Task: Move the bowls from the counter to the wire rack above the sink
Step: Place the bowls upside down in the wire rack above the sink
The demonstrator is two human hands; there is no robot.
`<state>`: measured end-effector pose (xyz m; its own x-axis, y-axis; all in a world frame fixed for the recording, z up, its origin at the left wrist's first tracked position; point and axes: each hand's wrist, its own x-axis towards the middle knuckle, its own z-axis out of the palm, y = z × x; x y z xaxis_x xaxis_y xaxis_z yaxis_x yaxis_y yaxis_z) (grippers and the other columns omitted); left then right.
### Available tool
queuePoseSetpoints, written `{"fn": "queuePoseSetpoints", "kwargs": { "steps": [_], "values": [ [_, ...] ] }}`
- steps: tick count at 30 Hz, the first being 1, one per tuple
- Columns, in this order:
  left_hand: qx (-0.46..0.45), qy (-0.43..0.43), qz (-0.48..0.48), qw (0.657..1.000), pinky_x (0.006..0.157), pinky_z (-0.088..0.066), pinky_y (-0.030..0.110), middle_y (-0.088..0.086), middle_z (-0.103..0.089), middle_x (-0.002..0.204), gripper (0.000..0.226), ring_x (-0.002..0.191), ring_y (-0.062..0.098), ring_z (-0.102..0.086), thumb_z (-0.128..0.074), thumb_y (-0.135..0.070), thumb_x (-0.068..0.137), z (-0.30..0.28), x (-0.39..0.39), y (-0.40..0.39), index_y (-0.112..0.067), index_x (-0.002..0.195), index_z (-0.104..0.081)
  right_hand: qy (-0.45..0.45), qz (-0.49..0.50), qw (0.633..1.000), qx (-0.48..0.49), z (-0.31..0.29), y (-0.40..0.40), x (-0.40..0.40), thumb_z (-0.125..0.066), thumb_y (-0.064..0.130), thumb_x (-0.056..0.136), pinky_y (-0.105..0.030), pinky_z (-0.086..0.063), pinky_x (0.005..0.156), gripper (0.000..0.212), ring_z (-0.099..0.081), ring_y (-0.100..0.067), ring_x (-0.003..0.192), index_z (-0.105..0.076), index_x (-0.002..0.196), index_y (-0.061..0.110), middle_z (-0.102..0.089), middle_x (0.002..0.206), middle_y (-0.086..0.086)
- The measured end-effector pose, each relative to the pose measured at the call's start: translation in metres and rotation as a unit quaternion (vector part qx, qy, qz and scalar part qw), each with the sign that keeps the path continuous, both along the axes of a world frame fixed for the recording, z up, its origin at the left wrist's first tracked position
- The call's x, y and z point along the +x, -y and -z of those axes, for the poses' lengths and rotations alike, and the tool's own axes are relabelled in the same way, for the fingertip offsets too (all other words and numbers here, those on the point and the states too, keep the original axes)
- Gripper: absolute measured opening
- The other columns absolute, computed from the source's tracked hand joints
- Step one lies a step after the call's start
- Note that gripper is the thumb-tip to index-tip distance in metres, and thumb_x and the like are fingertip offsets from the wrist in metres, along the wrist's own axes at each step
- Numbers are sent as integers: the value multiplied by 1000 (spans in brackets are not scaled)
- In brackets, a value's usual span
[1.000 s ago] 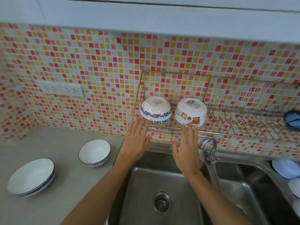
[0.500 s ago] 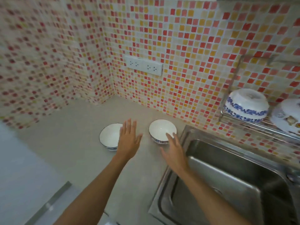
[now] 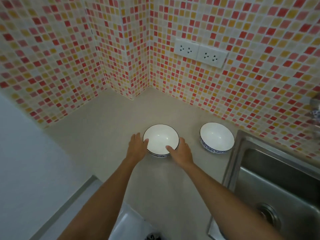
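Note:
Two white bowls stand upright on the beige counter (image 3: 107, 135). The wider one with a dark rim (image 3: 160, 139) is gripped from both sides. My left hand (image 3: 137, 147) holds its left edge, thumb over the rim. My right hand (image 3: 181, 150) holds its right edge, thumb resting inside. A second bowl with a blue pattern outside (image 3: 216, 136) sits to the right, near the sink, untouched. Only a sliver of the wire rack (image 3: 315, 108) and a blue-patterned bowl on it shows at the far right edge.
A steel sink (image 3: 277, 184) lies at the right with its drain at the lower right. Tiled walls meet in a corner behind the counter. A double wall socket (image 3: 200, 53) is above the bowls. A white object (image 3: 128, 224) shows at the bottom edge.
My view swung left from the rack to the counter corner. Both hands left the rack, reached over the counter and closed on the wide dark-rimmed bowl.

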<state>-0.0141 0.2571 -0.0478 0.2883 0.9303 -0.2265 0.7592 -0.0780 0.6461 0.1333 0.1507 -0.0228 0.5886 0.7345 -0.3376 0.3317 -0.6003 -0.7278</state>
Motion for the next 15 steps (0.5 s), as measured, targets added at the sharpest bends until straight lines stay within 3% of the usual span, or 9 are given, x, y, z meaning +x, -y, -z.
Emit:
{"fn": "queuePoseSetpoints", "kwargs": {
  "steps": [3,5,9,11,15],
  "values": [
    [-1,-21,4,1000,103,-34,41,28,-48,132,43,127,39,-39,-44,-30,97,12,1,-7,4,123,-52,-24,25,999,-9,13,-7,-8,-65,27,86,-35,-43,94,75,-52,-35,122,-25,147,16,-52,136,-15],
    [-3,-18,7,1000,93,-40,40,27,-57,117,37,114,39,-48,-41,-25,97,16,2,-8,4,110,-59,-47,47,998,-14,18,-9,-11,-60,19,87,-37,-47,92,70,-53,-36,119,-25,147,16,-54,134,-14],
    [-34,38,-29,998,87,-41,39,28,-53,114,35,103,40,-50,-34,-18,99,17,9,-2,7,108,-57,-154,114,981,12,19,-9,-14,-52,9,84,-45,-61,64,55,-66,-34,89,-35,137,16,-53,119,-9],
    [-41,69,-49,996,84,-40,37,26,-51,114,34,98,37,-50,-34,-16,98,14,16,7,7,103,-58,-176,143,974,21,16,-3,-13,-49,6,83,-44,-61,61,51,-69,-34,82,-38,132,14,-54,121,-11],
    [-52,144,-44,987,73,-38,32,20,-53,107,21,84,29,-48,-42,-14,92,4,34,26,1,93,-57,-186,180,964,62,8,24,3,-46,6,82,-40,-61,60,52,-68,-30,85,-41,132,18,-53,123,-5]
  ]
}}
